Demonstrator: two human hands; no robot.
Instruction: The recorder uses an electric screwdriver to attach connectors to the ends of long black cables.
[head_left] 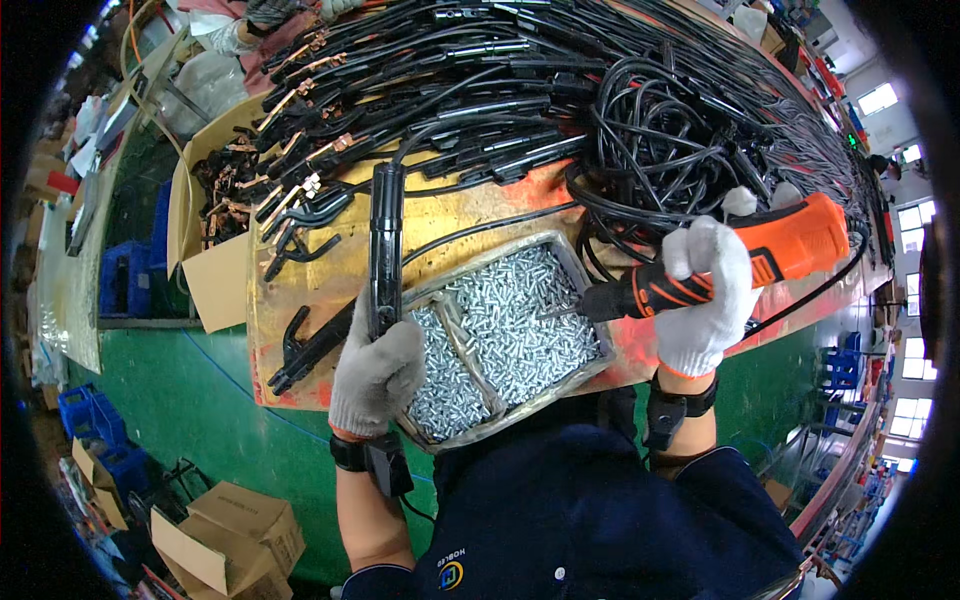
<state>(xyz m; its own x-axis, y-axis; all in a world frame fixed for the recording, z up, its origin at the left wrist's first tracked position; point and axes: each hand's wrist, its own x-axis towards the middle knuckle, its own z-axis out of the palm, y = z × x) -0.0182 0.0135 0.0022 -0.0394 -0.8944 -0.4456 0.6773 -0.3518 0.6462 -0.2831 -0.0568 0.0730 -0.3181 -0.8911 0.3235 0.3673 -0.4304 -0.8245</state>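
While my gloved left hand [380,372] grips a black handle [386,235] that points up the frame just left of the middle, my gloved right hand [708,285] is wrapped round an orange and black power screwdriver [800,240] right of the middle. Its bit points left over a tray [600,372] of small silver screws [525,325]; I cannot tell whether it touches them. Across the upper part of the frame, black cables [670,130] cover the desk [350,280]. At the upper left stands a cardboard box [217,290].

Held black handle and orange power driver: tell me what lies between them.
In the head view, a tray of small silver fasteners lies between them.
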